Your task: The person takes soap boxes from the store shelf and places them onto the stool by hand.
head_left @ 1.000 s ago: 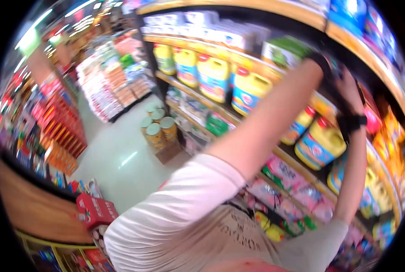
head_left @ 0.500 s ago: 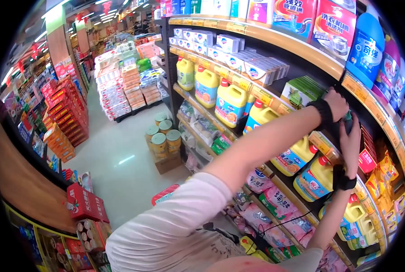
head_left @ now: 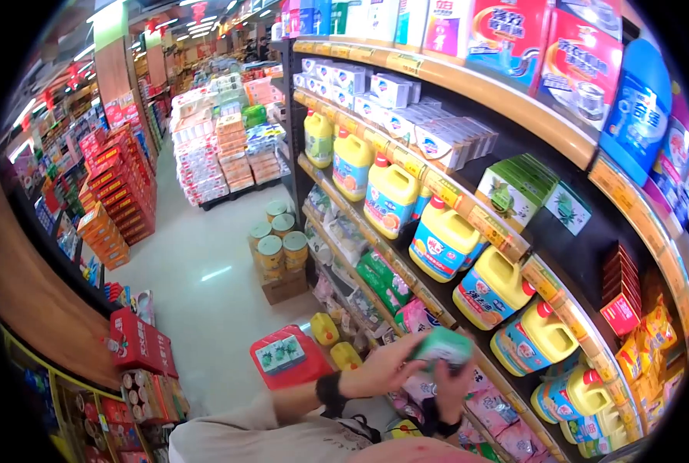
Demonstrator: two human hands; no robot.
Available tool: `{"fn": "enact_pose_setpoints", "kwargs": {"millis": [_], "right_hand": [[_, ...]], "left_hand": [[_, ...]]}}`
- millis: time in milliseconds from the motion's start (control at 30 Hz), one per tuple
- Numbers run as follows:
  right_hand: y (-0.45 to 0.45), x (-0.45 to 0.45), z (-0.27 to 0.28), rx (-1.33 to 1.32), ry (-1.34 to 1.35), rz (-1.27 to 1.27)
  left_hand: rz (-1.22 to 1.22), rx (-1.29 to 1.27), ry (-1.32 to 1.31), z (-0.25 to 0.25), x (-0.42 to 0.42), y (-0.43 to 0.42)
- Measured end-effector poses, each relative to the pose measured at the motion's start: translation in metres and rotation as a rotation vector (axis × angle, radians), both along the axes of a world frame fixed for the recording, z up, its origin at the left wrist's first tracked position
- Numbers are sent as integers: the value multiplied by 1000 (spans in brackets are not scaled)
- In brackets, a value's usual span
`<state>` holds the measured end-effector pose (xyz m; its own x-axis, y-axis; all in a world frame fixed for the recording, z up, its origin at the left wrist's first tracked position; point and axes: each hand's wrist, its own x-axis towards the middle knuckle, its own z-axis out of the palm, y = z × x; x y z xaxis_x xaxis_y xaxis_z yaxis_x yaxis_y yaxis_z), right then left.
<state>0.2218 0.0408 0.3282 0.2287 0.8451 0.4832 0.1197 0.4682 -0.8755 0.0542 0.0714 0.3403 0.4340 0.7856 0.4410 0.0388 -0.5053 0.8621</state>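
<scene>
A small green box point(head_left: 446, 345), blurred by motion, is held low in front of the shelves. My left hand point(head_left: 391, 363) grips it from the left side, a black band on that wrist. From below and to the right, my right hand point(head_left: 452, 386) has its fingers bent around the same box; this wrist also has a dark band. On the middle shelf stands a row of green-and-white boxes point(head_left: 506, 193) with a plant print. Beside that row a single similar box point(head_left: 568, 208) sits tilted.
Yellow jugs point(head_left: 437, 243) line the shelf below. Red boxes point(head_left: 621, 289) stand farther right. A red stool point(head_left: 271, 378) with a printed pack point(head_left: 279, 353) on top is on the aisle floor, near yellow bottles point(head_left: 325, 329). Lidded tubs point(head_left: 282, 251) stand on a carton.
Both hands have come down and back from the shelf beside the green-and-white boxes, carrying the green box. The single tilted box there now shows uncovered. The view has shifted slightly.
</scene>
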Motion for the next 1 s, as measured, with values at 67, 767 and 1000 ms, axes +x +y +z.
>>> {"fn": "enact_pose_setpoints", "kwargs": {"millis": [67,767,1000], "right_hand": [[7,-25,-55,-348,12,80],[48,-158,-231,-676,-349,801],[63,-192,-274,-685,-398,945]], "left_hand": [[195,-172,1,-65,-17,-8],[455,-599,320,-209,-187,-59],[578,-594,358,-225,-221,-68]]}}
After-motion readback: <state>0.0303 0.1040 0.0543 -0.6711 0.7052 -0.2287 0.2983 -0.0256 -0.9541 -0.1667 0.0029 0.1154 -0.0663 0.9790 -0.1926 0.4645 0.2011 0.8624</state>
